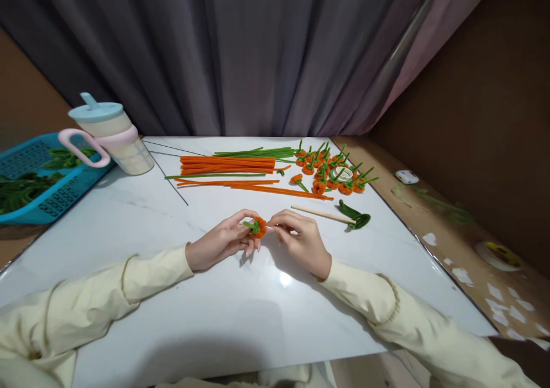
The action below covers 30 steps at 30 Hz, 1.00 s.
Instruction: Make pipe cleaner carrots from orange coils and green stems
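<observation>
Head camera view: a person in cream sleeves works at a white marble-look table (141, 273), both hands meeting over a small orange pipe-cleaner flower (259, 227) with a green stem end, held just above the tabletop near the middle. The left hand (221, 242) pinches the flower between thumb and fingertips; the right hand (301, 236) closes its fingertips against the flower's right side. Beyond them lie a wooden stick (322, 214), a coiled green pipe cleaner (356, 216), a bundle of straight orange pipe cleaners (227, 165), green pipe cleaners (258, 152) and a heap of finished orange flowers (333, 170) around a tape roll (342, 173). A lidded cup with a pink handle (109, 137) stands at far left beside a blue basket (38, 181) of green pieces. With so small a piece in fingertip grips, a slip could likely let the coil spring loose or drop to the table.
</observation>
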Tool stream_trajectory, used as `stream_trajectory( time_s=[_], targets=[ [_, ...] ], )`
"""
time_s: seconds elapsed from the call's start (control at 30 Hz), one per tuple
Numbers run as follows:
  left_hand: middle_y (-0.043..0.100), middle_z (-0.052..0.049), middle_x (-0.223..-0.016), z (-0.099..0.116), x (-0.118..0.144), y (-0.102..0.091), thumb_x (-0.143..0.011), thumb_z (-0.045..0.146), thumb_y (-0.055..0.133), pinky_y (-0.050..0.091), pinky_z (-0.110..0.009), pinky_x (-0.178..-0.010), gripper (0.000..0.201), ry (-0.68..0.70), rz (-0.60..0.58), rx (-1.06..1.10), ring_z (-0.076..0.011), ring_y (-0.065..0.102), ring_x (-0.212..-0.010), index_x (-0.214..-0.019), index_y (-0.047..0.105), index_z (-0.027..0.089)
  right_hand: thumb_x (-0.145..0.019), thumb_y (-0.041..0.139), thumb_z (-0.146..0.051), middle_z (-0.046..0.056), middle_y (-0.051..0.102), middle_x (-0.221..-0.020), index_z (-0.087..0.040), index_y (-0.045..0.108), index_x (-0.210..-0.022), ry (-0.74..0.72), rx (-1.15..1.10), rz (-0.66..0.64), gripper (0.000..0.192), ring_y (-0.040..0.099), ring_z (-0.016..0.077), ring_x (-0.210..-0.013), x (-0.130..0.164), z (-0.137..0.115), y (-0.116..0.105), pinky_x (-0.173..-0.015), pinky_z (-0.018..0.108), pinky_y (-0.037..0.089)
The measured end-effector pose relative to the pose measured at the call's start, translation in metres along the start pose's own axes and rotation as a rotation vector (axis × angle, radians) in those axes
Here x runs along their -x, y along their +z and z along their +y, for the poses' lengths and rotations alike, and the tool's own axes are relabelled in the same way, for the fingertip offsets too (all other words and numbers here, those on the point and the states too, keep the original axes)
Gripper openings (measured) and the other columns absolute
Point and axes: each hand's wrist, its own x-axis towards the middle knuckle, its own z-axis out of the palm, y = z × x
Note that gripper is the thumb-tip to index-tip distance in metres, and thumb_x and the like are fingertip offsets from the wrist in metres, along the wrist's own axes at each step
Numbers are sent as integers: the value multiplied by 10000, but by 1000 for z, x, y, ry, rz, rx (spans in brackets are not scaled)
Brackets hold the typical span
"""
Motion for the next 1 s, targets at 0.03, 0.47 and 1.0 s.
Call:
stream_trajectory(
  time_s=[0.03,0.47,1.0],
  targets=[
    [641,-35,-710,0,0,0,-852,341,594,397,-238,-586,260,1,-8,1,-126,554,-596,-1019,474,183,-828,576,-252,40,623,-718,-189,658,-728,64,-50,-6,144,512,120,-531,-1,0,0,-508,249,419],
    [644,-36,-736,-4,1,5,-896,364,511,432,-268,-586,240,57,44,-223,-139,581,-609,-1035,435,184,-713,687,-296,6,595,-645,-153,641,-669,326,-323,-65,156,470,79,-464,-5,2,-1,-459,222,377],
    [593,-38,-752,-1,-2,1,-810,222,614,414,-220,-552,205,-46,62,88,-87,493,-548,-975,524,138,-697,735,-356,-33,564,-572,-152,574,-804,486,-637,-147,280,465,57,-433,-6,-6,1,-340,140,366]
  ],
)
